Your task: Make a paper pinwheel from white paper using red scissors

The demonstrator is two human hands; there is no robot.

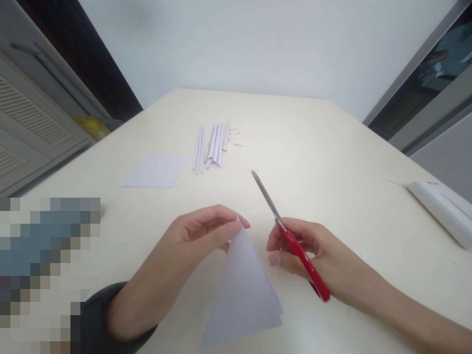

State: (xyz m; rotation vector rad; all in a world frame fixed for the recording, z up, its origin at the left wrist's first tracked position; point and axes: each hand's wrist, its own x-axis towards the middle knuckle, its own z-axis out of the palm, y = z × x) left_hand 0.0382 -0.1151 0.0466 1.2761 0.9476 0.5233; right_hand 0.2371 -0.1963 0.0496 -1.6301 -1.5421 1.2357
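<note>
A folded white paper triangle hangs point-up from my left hand, its tip pinched between thumb and fingers. Layered edges show along its right side and at its lower right corner. To the right of the paper, my right hand is closed around a pair of scissors with red handles. The metal blades lie together and point up and to the left, away from me. Scissors and paper are apart.
Several rolled paper tubes lie mid-table beside small scraps. A stack of white paper is left of them. A white object rests at the right edge. The lower left is pixelated. A wall stands behind the table.
</note>
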